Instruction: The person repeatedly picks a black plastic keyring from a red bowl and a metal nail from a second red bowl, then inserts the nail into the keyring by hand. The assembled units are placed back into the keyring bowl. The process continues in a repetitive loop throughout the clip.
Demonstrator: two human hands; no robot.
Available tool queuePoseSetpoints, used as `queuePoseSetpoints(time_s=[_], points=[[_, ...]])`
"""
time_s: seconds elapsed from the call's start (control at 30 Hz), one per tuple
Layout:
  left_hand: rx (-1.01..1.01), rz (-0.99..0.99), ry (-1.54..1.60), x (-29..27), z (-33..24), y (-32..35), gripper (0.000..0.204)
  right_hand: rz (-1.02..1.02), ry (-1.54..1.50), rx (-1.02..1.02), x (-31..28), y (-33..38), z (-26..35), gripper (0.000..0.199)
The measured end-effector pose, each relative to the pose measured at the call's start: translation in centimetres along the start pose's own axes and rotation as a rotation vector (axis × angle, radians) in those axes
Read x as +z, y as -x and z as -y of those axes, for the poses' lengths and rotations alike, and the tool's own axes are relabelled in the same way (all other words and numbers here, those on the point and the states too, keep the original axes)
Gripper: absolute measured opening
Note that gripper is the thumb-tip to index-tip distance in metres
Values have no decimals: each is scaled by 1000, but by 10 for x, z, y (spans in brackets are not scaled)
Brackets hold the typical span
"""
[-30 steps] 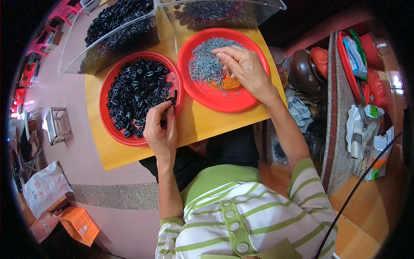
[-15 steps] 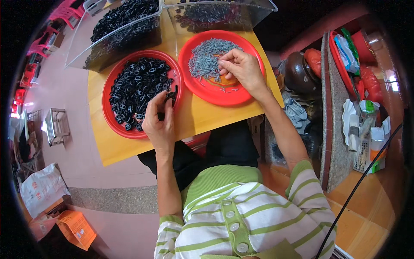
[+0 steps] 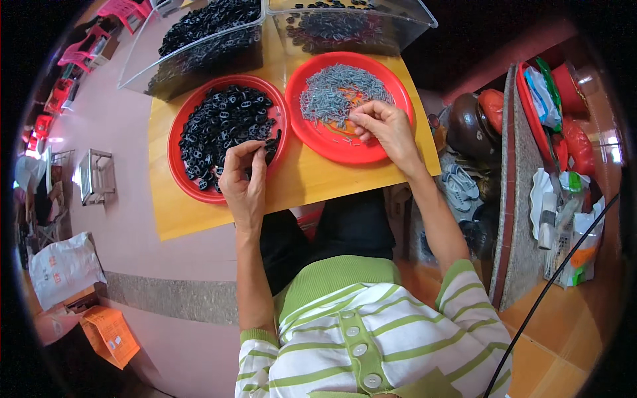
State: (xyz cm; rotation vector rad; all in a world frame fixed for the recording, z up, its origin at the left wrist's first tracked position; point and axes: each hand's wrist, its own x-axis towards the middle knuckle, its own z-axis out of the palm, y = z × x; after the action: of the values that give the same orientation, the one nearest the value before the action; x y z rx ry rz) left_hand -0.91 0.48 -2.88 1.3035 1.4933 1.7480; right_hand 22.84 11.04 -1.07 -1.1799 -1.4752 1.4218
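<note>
My left hand (image 3: 243,180) pinches a small black plastic piece (image 3: 271,146) between thumb and fingers, over the near right rim of a red plate (image 3: 174,166). Many oval black pieces with pale-looking holes (image 3: 222,123) are heaped on that plate. Over the second red plate (image 3: 345,155), my right hand (image 3: 386,129) has thumb and forefinger pressed together. Whatever lies between those fingertips is too small to make out. Small grey screws (image 3: 342,89) are piled on the far side of this plate, with a few strays nearer me.
Both plates rest on a yellow tabletop (image 3: 199,215). Behind them stand two clear bins, one left (image 3: 139,69) and one right (image 3: 411,26), holding black pieces. To the right are a brown jar (image 3: 470,123), shoes (image 3: 459,186) and a stone ledge (image 3: 505,199). A metal stool (image 3: 93,176) stands left.
The whole view has shifted slightly. My right hand has drawn a little toward me from the screw pile, fingers still pinched. The left hand keeps hold of the black piece.
</note>
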Motion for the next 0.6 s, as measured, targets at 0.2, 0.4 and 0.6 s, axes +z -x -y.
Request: queuePoseSetpoints(time_s=[0.2, 0.4, 0.6], points=[[-250, 68, 310, 11, -40, 9, 16, 32, -248, -90, 23, 23, 16, 13], [-472, 276, 487, 41, -44, 12, 18, 107, -242, -135, 49, 40, 32, 8], [-634, 319, 594, 39, -33, 8, 13, 46, -113, -96, 56, 44, 31, 10]])
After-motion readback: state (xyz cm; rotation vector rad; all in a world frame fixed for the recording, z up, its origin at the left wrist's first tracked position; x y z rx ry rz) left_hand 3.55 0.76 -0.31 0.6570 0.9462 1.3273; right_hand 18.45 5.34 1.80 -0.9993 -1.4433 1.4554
